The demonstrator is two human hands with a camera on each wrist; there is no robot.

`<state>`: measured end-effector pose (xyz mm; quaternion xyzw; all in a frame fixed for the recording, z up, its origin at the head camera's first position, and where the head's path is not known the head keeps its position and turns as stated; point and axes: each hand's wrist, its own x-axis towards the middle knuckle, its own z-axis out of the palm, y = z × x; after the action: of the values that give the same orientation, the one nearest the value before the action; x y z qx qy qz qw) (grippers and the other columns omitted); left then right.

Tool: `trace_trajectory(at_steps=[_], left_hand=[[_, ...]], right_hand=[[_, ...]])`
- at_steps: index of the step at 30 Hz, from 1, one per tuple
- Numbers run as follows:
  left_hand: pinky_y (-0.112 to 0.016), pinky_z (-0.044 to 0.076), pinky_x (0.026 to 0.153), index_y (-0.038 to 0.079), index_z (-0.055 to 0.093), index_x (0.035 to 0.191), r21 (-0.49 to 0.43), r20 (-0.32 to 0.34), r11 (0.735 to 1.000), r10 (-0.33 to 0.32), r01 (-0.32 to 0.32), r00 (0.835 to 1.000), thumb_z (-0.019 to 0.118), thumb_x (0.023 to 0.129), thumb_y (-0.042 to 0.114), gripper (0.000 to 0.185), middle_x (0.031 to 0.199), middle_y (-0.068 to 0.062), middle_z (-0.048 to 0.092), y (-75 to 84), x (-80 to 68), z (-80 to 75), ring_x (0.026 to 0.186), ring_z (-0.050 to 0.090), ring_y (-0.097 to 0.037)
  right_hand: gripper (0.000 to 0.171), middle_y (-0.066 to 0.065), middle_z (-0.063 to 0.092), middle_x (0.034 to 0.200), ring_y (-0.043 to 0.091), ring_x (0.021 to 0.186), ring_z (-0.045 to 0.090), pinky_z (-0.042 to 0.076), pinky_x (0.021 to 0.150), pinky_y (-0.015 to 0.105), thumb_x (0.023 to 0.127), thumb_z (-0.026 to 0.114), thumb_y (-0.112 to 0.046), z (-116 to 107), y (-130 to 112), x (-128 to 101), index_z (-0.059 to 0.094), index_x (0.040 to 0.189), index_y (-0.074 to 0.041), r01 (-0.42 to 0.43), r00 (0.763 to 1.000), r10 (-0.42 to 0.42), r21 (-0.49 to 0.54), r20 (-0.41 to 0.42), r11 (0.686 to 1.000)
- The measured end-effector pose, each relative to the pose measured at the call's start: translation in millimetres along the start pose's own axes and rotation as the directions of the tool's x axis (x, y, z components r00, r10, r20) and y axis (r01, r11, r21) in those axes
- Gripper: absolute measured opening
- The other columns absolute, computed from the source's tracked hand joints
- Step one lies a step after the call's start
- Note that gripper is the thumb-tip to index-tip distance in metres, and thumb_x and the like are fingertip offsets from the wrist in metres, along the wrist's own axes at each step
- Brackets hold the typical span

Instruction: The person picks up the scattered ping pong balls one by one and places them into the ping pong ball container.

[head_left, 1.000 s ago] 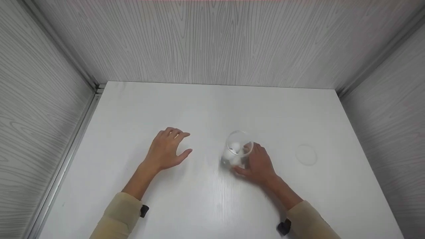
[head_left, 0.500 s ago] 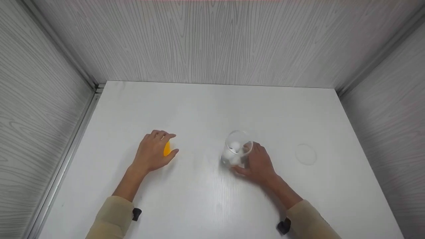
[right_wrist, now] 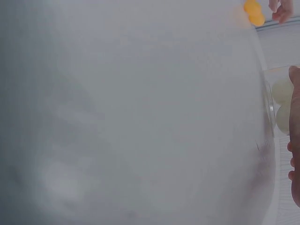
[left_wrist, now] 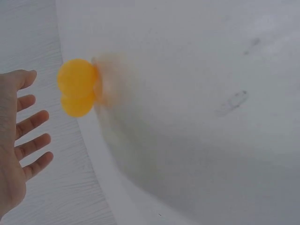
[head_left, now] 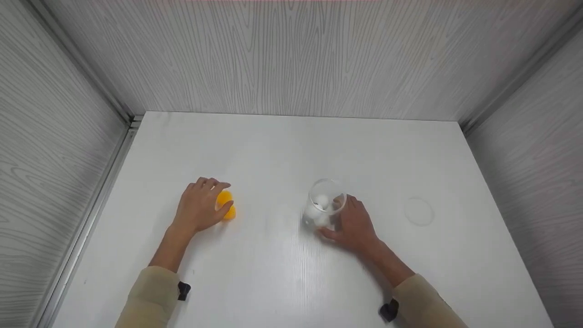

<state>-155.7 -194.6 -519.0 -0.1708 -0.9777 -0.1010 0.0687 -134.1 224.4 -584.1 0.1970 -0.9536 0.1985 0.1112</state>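
Left hand [head_left: 199, 207] spread flat, fingers straight and parted, just beside two orange balls [head_left: 226, 205]; seen from the left wrist, a narrow gap between fingertips and balls [left_wrist: 76, 87], holding nothing. Two balls touching one another, resting on the white bench [head_left: 282, 146], left of centre.

Right hand [head_left: 355, 224] curled round the near side of one clear cup [head_left: 324, 203], thumb low at the base, fingers wrapped against the wall. Cup upright on the bench, right of centre, well apart from the orange balls. Inside the cup: white balls [head_left: 319, 207], at least three, exact count hard to tell through the plastic; two of them visible at the edge of the right wrist view [right_wrist: 282, 105].

Further right, one clear round lid [head_left: 420, 211] lying flat on the bench, apart from the cup. Grey wood-grain walls [head_left: 291, 59] on three sides. Open bench between the orange balls and the cup
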Motion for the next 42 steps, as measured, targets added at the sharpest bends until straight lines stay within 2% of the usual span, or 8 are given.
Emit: trace_trajectory(at_steps=[5,12,21,29,42], left_hand=[[-0.057,0.055,0.103,0.012,0.067,0.135,0.037,0.026,0.999,-0.031,0.030,0.999,0.069,0.097,0.039,0.046,0.126,-0.017,0.070,-6.4,-1.8,2.2,0.121,0.061,-0.039],[-0.057,0.055,0.101,0.012,0.067,0.134,0.040,0.045,0.998,-0.047,0.045,0.998,0.068,0.099,0.038,0.044,0.124,-0.017,0.071,-9.8,-2.7,4.5,0.118,0.062,-0.040],[-0.057,0.056,0.097,0.011,0.070,0.129,-0.002,0.023,0.999,-0.038,0.038,0.999,0.070,0.098,0.036,0.039,0.119,-0.016,0.073,-10.3,-0.9,9.1,0.115,0.064,-0.039],[-0.056,0.056,0.099,0.011,0.070,0.129,0.006,0.034,0.999,-0.047,0.047,0.998,0.068,0.100,0.035,0.038,0.120,-0.018,0.072,-9.7,-1.3,11.6,0.114,0.063,-0.039],[-0.057,0.056,0.099,0.011,0.069,0.130,0.001,0.067,0.998,-0.062,0.062,0.996,0.066,0.102,0.032,0.035,0.121,-0.018,0.071,-12.2,-1.6,15.3,0.114,0.063,-0.040]], right_hand=[[0.095,0.019,0.067,0.125,0.037,0.115,0.062,0.052,0.101,0.054,0.078,0.077,-0.068,-0.5,-0.2,-0.1,0.055,0.135,0.004,0.007,1.000,-0.007,0.011,-0.011,1.000],[0.091,0.017,0.067,0.122,0.035,0.115,0.062,0.053,0.101,0.053,0.078,0.078,-0.066,0.0,0.4,-0.5,0.055,0.133,0.003,0.024,0.999,-0.024,0.002,-0.021,1.000],[0.086,0.014,0.064,0.120,0.033,0.115,0.060,0.050,0.105,0.051,0.080,0.076,-0.067,-0.9,-0.8,-0.2,0.055,0.129,0.000,0.011,1.000,-0.011,0.009,0.006,1.000],[0.090,0.017,0.065,0.125,0.035,0.121,0.060,0.049,0.108,0.052,0.081,0.075,-0.068,0.7,-0.4,-0.7,0.053,0.134,0.002,-0.004,1.000,0.004,0.001,0.016,1.000],[0.086,0.014,0.065,0.117,0.034,0.114,0.061,0.051,0.102,0.051,0.080,0.074,-0.070,0.6,1.0,0.3,0.055,0.127,0.000,0.017,1.000,-0.017,-0.005,0.007,1.000]])
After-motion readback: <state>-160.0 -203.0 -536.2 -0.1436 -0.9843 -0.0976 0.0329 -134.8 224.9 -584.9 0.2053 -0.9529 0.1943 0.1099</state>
